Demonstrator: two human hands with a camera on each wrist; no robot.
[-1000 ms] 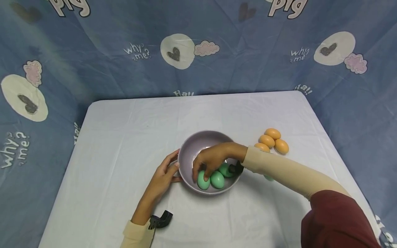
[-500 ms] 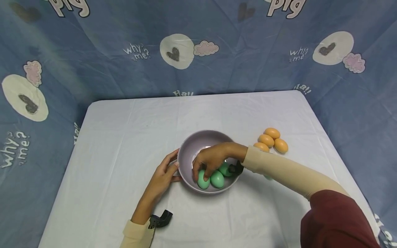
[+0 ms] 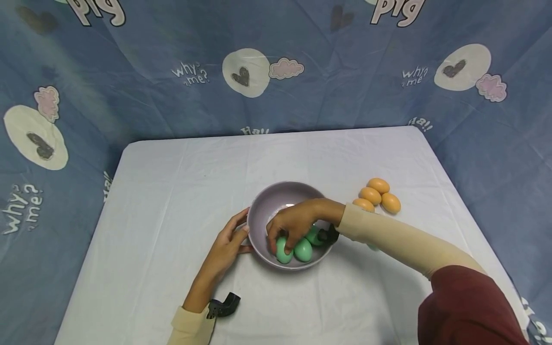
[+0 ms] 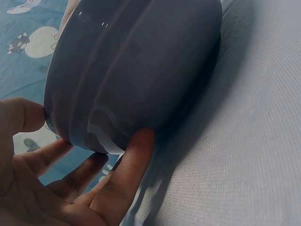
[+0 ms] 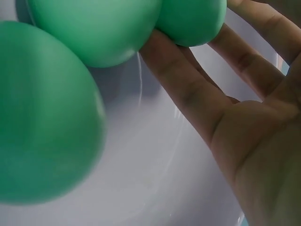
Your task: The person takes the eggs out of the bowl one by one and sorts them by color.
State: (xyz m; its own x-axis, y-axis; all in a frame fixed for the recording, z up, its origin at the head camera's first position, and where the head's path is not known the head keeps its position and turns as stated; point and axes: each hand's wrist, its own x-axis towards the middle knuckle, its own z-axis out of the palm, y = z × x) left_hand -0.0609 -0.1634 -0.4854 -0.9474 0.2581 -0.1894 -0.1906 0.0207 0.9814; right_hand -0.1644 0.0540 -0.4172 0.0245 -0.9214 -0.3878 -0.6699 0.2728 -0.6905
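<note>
A purple-grey bowl [image 3: 263, 211] stands on the white-covered table with three green eggs visible in it. My left hand [image 3: 226, 243] steadies the bowl from its left side. In the left wrist view, the thumb is at the rim and the spread fingertips rest against the outer wall. Reaching down inside the bowl, my right hand [image 3: 293, 223] holds the leftmost green egg [image 3: 283, 254] between thumb and fingers. A second green egg [image 3: 304, 250] lies right beside it, and a third green egg [image 3: 313, 235] is partly hidden by the wrist camera.
Several orange eggs [image 3: 379, 194] lie grouped on the table, right of the bowl and behind the right forearm. A sliver of something green [image 3: 373, 247] shows under the right sleeve. A patterned blue curtain [image 3: 276, 105] hangs behind the table [image 3: 185, 182].
The green egg in the right hand and the one beside it have shifted very slightly to the right. The left hand stays at the bowl.
</note>
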